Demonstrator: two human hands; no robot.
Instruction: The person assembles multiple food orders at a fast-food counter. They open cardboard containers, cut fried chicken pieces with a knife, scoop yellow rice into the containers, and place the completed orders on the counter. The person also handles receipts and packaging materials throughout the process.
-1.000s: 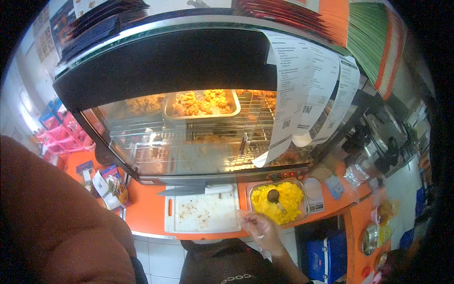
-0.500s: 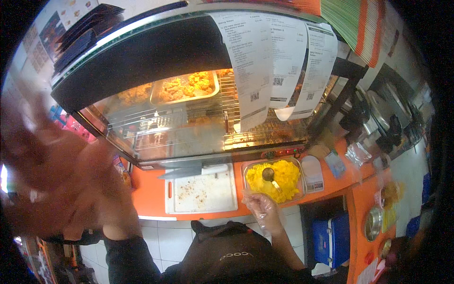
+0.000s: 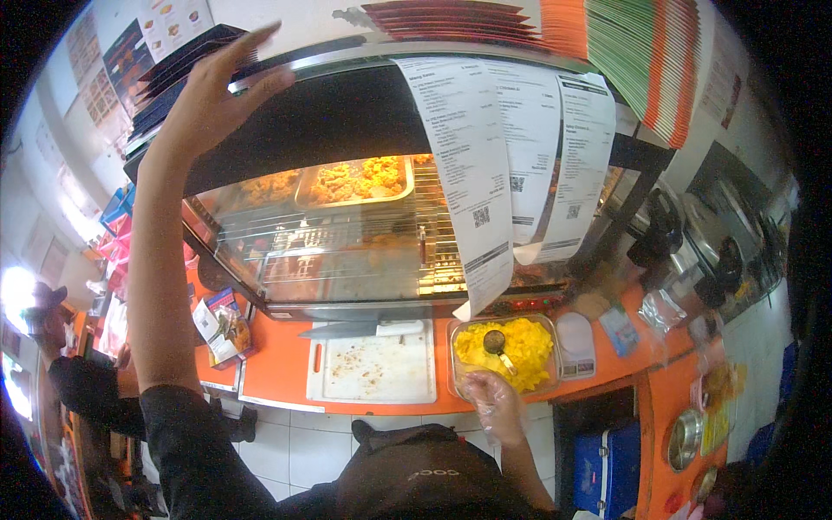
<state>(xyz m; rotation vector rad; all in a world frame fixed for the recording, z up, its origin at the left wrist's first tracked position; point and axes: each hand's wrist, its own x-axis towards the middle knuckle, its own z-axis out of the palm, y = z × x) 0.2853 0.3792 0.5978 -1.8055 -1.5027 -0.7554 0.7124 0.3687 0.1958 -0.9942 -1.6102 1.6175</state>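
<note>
My left hand [image 3: 221,100] is bare and raised high at the far left, fingers stretched and thumb apart, holding nothing. It is over the end of a stack of dark folded card boxes [image 3: 169,82] on top of the glass food warmer [image 3: 338,260]; contact cannot be made out. My right hand [image 3: 494,403], in a clear plastic glove, is low by the near edge of a tub [image 3: 454,355] of yellow rice [image 3: 533,347]. Its fingers are curled closed, and what they hold, if anything, is hidden. A round metal scoop [image 3: 495,341] rests in the rice.
A knife [image 3: 351,330] lies along the crumb-strewn white cutting board [image 3: 373,364]. Paper receipts [image 3: 468,191] hang before the warmer, which holds a tray of fried food [image 3: 355,182]. Red [image 3: 451,22] and green folded cartons [image 3: 637,61] are on top. Another person [image 3: 91,381] stands at left.
My left hand has gone from a blur near the camera up and away to the dark box stack. My right hand stays by the rice tub. The person at left has come into sight.
</note>
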